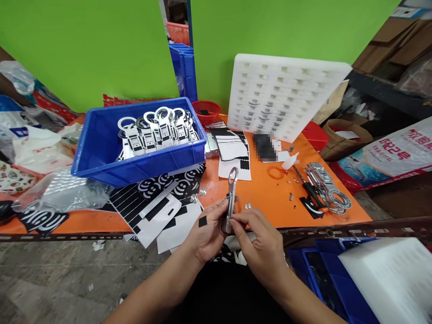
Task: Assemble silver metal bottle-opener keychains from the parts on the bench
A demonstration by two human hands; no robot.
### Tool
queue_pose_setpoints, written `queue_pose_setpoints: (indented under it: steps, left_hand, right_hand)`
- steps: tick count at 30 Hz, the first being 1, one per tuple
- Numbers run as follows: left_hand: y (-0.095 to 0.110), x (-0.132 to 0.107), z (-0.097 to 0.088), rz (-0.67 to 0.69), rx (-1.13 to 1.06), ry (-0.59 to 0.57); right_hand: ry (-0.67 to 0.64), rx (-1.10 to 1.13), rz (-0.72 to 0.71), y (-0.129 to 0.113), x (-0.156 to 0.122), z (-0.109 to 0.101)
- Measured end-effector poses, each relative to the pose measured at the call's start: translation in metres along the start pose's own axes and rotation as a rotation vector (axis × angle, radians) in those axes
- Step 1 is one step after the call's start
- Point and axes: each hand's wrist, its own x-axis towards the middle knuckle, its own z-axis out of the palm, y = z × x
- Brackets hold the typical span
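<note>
My left hand (209, 229) is wrapped round a silver metal part with a ring end (231, 193), held on edge with the ring pointing up and away. A small black square (202, 221) sticks to that hand below the thumb. Thumb and finger of my right hand (261, 247) pinch together at the lower side of the metal part; anything small between them is hidden. Just beyond the hands, small shiny metal pieces (248, 206) lie on the orange table (216, 182). Similar pieces (203, 192) lie further left, beside sheets of black stickers (182, 184).
A blue bin (135, 168) holds several ring-ended parts (165, 128). At the back leans a white slotted foam board (286, 85). On the right are a screwdriver (312, 193), a small white bottle (290, 161) and stacked metal parts (326, 184). White foam (388, 270) stands lower right.
</note>
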Motion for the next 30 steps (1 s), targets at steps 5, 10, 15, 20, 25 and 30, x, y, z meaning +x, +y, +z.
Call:
queue_pose_setpoints:
  steps: [5,10,15,20,25,30]
  left_hand:
    - [0.000,0.001,0.000,0.030,0.024,0.021]
    - [0.002,0.000,0.001,0.041,0.029,-0.043]
    - [0.002,-0.002,0.003,0.051,0.013,-0.090]
    - [-0.008,-0.004,0.011,0.132,-0.010,-0.082]
    - [-0.011,-0.004,0.011,0.150,-0.118,-0.075]
    - [0.010,-0.009,-0.003,0.233,-0.070,0.006]
  right_hand:
    - [-0.081,0.404,0.411,0.000,-0.002,0.001]
    - [-0.201,0.686,0.555,0.001,-0.004,0.009]
    - [-0.186,0.710,0.534,0.002,-0.003,0.012]
    - [-0.127,0.482,0.401,0.004,-0.011,0.014]
    - [-0.086,0.280,0.309,0.016,-0.020,0.027]
    - [-0.167,0.352,0.233,0.012,0.002,0.039]
